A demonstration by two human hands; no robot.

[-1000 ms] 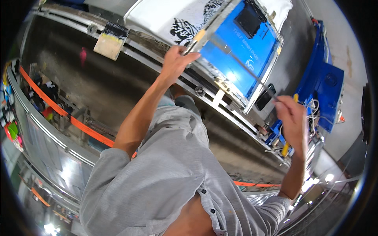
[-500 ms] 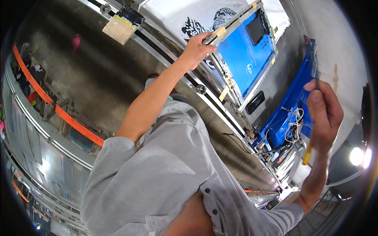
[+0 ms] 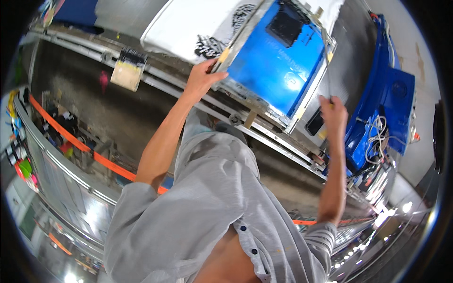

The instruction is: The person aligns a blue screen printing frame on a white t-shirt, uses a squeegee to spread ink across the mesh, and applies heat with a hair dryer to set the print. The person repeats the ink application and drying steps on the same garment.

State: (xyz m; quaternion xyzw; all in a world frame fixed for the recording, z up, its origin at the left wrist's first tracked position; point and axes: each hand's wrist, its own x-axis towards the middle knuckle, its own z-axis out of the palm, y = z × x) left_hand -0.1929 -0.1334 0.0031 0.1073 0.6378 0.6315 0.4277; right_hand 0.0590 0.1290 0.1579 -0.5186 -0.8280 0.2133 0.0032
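Observation:
A screen-printing frame [image 3: 309, 101] with a blue screen [image 3: 271, 63] lies over the worktop, a patch of thick black ink [image 3: 285, 23] at its far end. My left hand [image 3: 202, 81] grips the frame's left edge, thumb on top and fingers around the outside. My right hand [image 3: 334, 114] is closed on a slim tool [image 3: 327, 70] just right of the frame. Its long thin dark part points away toward the frame's far right corner; a yellow end shows below the hand. Its tip is too blurred to tell. White fabric [image 3: 174, 28] with black printed figures lies under and left of the frame.
A black phone [image 3: 314, 122] lies beside my right hand. Farther right stands a blue plastic container [image 3: 363, 127] with a tangled white cord [image 3: 377, 137]. A metal rail [image 3: 165, 81] edges the worktop, with an ink-smeared flat piece [image 3: 127, 70] on it. An orange strip [image 3: 71, 137] runs behind on the left.
My right hand has come down and leftward with the tool, from over the blue container to beside the frame. My left hand keeps its grip on the frame while the view has shifted.

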